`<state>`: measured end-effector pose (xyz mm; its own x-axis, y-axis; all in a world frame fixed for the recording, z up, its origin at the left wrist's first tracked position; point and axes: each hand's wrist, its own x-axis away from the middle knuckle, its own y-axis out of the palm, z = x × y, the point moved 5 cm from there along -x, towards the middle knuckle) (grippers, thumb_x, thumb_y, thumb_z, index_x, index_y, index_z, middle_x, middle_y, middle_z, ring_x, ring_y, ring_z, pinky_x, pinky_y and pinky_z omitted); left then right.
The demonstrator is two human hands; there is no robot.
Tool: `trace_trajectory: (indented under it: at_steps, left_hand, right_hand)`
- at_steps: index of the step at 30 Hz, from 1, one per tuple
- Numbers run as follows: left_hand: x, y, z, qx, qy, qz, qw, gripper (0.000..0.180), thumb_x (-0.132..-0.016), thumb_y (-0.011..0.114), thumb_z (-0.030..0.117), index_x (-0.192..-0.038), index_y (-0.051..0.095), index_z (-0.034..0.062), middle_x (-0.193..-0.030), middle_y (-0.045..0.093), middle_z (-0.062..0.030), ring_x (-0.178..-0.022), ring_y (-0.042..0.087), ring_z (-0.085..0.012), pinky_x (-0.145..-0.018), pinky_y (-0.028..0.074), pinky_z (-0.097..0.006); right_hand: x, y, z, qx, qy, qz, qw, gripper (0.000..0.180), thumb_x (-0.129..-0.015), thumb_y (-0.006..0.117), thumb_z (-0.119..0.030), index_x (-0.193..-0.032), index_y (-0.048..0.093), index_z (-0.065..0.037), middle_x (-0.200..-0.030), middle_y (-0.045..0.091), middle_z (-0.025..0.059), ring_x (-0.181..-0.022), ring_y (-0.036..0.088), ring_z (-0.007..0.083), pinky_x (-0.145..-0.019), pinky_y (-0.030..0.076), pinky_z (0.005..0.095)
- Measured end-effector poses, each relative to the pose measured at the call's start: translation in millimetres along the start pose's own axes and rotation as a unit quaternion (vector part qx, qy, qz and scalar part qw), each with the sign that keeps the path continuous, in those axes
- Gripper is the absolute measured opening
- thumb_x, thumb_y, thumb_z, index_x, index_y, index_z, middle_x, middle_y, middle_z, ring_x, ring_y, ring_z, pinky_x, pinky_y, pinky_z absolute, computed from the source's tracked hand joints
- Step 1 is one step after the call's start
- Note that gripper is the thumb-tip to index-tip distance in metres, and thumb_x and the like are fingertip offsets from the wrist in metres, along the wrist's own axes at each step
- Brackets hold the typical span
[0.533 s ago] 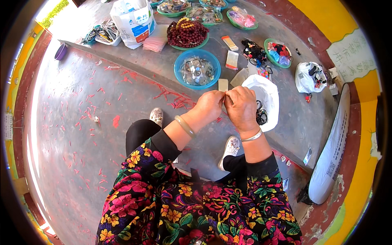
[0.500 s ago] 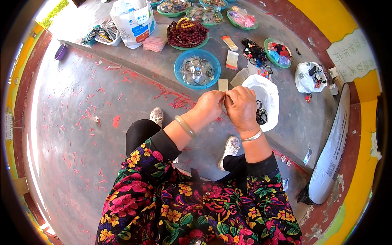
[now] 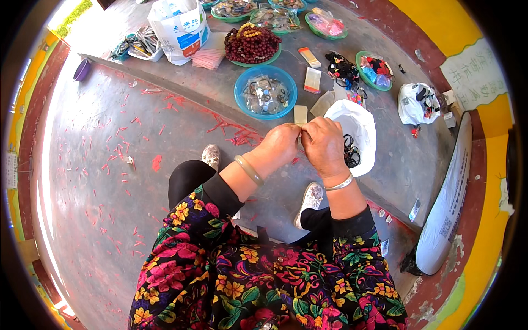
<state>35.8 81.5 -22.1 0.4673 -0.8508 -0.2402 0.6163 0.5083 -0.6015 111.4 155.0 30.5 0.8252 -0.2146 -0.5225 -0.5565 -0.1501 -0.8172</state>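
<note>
My left hand [image 3: 283, 144] and my right hand [image 3: 323, 144] meet in front of me, fingertips pinched together. Between them is something small that the fingers mostly hide; I cannot make out its kind. Just beyond the fingertips lies a small stack of beige cards [image 3: 300, 114]. Beside my right hand stands an open white bag [image 3: 364, 132] with black cord loops [image 3: 351, 152] inside. A blue plastic basin [image 3: 240, 99] with small clear packets [image 3: 266, 94] sits past my left hand.
Farther off are a basket of dark red beads [image 3: 250, 47], a white printed bag [image 3: 179, 30], black cords [image 3: 342, 70], a green basket [image 3: 379, 82] and another white bag [image 3: 410, 110]. Red scraps [image 3: 242, 135] litter the floor. A long wrapped roll [image 3: 445, 220] leans at the right wall.
My hands stay together in almost the same place. The fingers have shifted slightly, and a little more of the small thing shows below the fingertips.
</note>
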Motion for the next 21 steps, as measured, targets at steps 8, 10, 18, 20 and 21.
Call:
trace_trajectory:
  at_steps: [8,10,18,20,21]
  left_hand:
    - [0.9,2.9,-2.6,-0.003,-0.005,-0.016,1.0,0.01,-0.077,0.052,0.003,-0.082,0.059,0.0008,-0.08,0.06,-0.0175,-0.079,0.058,-0.0361,-0.069,0.046,-0.04]
    - [0.2,1.0,1.3,0.002,-0.008,-0.014,1.0,0.012,-0.079,0.051,0.003,-0.085,0.062,0.001,-0.081,0.061,-0.0178,-0.078,0.059,-0.0359,-0.068,0.047,-0.04]
    - [-1.4,-8.7,-0.2,0.071,-0.061,0.021,0.995,0.012,-0.081,0.055,0.006,-0.087,0.065,0.0014,-0.078,0.062,-0.0198,-0.072,0.062,-0.034,-0.062,0.048,-0.038]
    - [-2.1,-10.5,0.5,0.079,-0.066,0.027,0.994,0.011,-0.081,0.056,0.007,-0.085,0.065,0.0015,-0.075,0.062,-0.0193,-0.069,0.062,-0.033,-0.059,0.047,-0.037]
    - [-2.4,-11.6,0.4,0.08,-0.063,0.029,0.994,0.011,-0.081,0.057,0.008,-0.084,0.065,0.0016,-0.073,0.061,-0.0189,-0.067,0.061,-0.0325,-0.058,0.047,-0.037]
  right_hand:
    - [-1.0,0.1,-0.9,-0.003,0.018,-0.006,1.0,0.006,-0.068,0.063,-0.01,-0.065,0.058,-0.009,-0.069,0.053,0.0038,-0.072,0.053,0.0231,-0.066,0.039,0.0369]
    - [-0.9,-1.6,2.0,-0.027,0.045,0.003,0.999,0.006,-0.067,0.063,-0.01,-0.064,0.058,-0.009,-0.069,0.053,0.0038,-0.072,0.054,0.0232,-0.066,0.039,0.0369]
    - [-0.3,1.0,16.8,-0.146,0.108,0.023,0.983,0.003,-0.065,0.064,-0.007,-0.066,0.061,-0.007,-0.07,0.058,0.0061,-0.066,0.057,0.0262,-0.06,0.044,0.0363]
    - [-0.2,1.5,19.2,-0.172,0.124,0.021,0.977,0.002,-0.065,0.063,-0.005,-0.067,0.061,-0.006,-0.069,0.058,0.0069,-0.064,0.057,0.0267,-0.058,0.045,0.0358]
    - [-0.2,1.8,19.8,-0.184,0.131,0.02,0.974,0.002,-0.066,0.063,-0.005,-0.067,0.062,-0.005,-0.068,0.058,0.0073,-0.064,0.057,0.0267,-0.057,0.046,0.0352]
